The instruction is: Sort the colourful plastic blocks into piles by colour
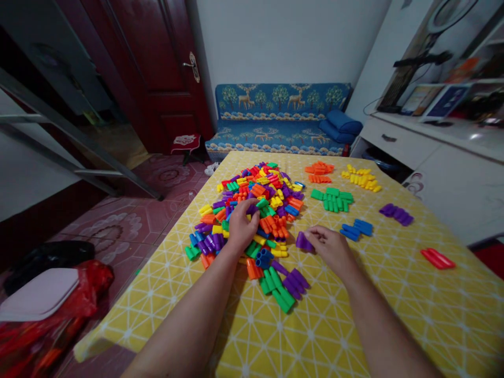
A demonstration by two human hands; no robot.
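Observation:
A large heap of mixed bullet-shaped plastic toy blocks (pixel 236 197) lies on the table in purple, green, orange, yellow, red and blue. My left hand (pixel 242 224) is at the middle of this heap, its thumb and fingers closed round a purple block (pixel 252 209). Right of the heap, my right hand (pixel 331 247) pinches another purple block (pixel 303 242) just over the tablecloth. Sorted by colour on the right are orange blocks (pixel 319 168), yellow blocks (pixel 362 177), green blocks (pixel 334 199), blue blocks (pixel 356 229), purple blocks (pixel 396 214) and red blocks (pixel 438 259).
A yellow patterned tablecloth (pixel 165 315) covers the table. Behind it stands a blue sofa (pixel 271 128), with a white cabinet (pixel 441 173) along the right. On the left are a metal ladder (pixel 98 152), a small stool (pixel 186 143) and red bags with a pale lid (pixel 39 294).

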